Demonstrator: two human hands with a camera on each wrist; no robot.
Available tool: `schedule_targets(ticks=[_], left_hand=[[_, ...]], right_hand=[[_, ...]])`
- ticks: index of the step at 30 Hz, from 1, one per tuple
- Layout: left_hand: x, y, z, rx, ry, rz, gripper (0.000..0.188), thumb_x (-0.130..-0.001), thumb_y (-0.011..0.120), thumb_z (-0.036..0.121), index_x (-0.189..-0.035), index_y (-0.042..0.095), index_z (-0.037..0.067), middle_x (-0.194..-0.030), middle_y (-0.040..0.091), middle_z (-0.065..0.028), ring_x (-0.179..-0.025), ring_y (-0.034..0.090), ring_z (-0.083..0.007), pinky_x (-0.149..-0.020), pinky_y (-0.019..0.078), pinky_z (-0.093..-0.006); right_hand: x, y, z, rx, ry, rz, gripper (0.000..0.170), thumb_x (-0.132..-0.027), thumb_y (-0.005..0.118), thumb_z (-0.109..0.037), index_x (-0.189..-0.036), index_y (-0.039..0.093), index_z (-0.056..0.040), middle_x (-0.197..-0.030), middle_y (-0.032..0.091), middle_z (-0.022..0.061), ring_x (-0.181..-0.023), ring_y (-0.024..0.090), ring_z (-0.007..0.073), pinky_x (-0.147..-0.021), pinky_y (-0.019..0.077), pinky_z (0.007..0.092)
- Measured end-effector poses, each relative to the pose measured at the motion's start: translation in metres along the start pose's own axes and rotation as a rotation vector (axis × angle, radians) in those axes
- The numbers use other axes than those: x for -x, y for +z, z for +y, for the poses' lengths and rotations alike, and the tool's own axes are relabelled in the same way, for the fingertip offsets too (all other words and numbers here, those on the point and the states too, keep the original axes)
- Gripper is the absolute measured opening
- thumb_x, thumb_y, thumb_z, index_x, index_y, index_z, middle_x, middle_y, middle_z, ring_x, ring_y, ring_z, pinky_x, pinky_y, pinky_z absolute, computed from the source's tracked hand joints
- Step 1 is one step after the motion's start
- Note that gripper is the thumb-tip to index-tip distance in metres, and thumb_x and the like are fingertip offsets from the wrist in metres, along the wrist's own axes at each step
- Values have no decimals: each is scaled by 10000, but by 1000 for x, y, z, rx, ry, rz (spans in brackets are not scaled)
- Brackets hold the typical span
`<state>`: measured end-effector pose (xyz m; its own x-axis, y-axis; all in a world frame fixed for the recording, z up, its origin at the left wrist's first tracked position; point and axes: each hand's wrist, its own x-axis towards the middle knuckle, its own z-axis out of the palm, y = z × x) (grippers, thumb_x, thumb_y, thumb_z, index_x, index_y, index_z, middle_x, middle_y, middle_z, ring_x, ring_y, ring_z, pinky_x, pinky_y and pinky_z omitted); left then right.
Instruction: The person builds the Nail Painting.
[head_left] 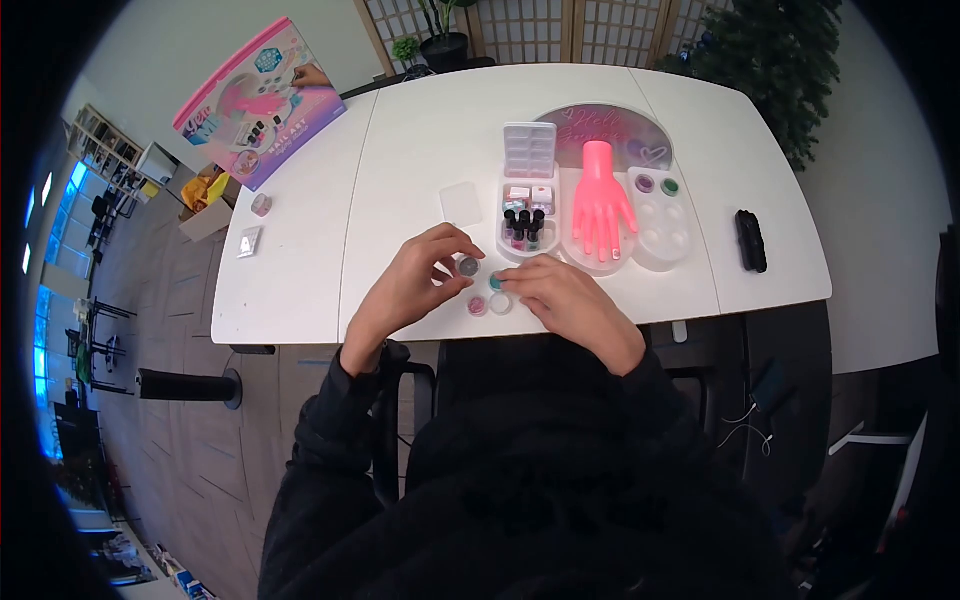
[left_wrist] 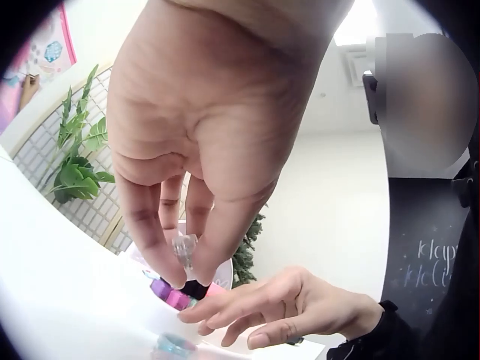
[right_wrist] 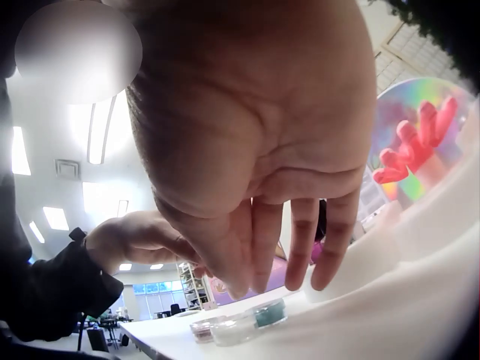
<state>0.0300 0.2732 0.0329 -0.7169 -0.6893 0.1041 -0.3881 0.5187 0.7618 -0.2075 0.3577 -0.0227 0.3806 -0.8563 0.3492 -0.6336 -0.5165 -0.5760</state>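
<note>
Between thumb and fingertips, the left hand pinches a small round clear pot with greyish contents, raised in the left wrist view. The right hand has its fingers extended over a teal pot; whether they touch it, I cannot tell. In the right wrist view the teal pot stands under the fingertips. A pink pot and a whitish pot stand side by side near the table's front edge.
Behind the hands are a tray with dark-capped bottles, a pink model hand and a white tray holding purple and green pots. A box stands back left; a black case lies right.
</note>
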Motion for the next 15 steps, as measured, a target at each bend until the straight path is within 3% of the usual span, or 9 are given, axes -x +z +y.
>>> schedule_targets(ticks=[5,10,15], left_hand=[[2,3,-5,38,-23,13,322,-818,731,-75,-1127,699,8,-1119,634,-95,-877,686,-202,-788,602,-310],[-1,4,-3,30,7,22,342,-815,738,-80,-1142,702,11,-1160,621,-91,-878,681,-201,-782,599,-310],[-4,4,-1,-88,9,10,304,-802,811,9,-1094,729,-2,-1045,649,-91,-838,680,-190,-731,584,-302]], right_hand=[[4,-8,0,126,106,-84,307,-882,665,-6,-1178,736,-46,-1280,707,50,-1187,637,276,-975,536,392],[12,-9,6,141,86,-7,313,-872,664,0,-1173,735,-48,-1281,708,47,-1172,642,282,-949,545,391],[3,-25,-7,82,87,10,314,-875,669,-8,-1183,720,-43,-1260,715,53,-1142,649,293,-907,549,394]])
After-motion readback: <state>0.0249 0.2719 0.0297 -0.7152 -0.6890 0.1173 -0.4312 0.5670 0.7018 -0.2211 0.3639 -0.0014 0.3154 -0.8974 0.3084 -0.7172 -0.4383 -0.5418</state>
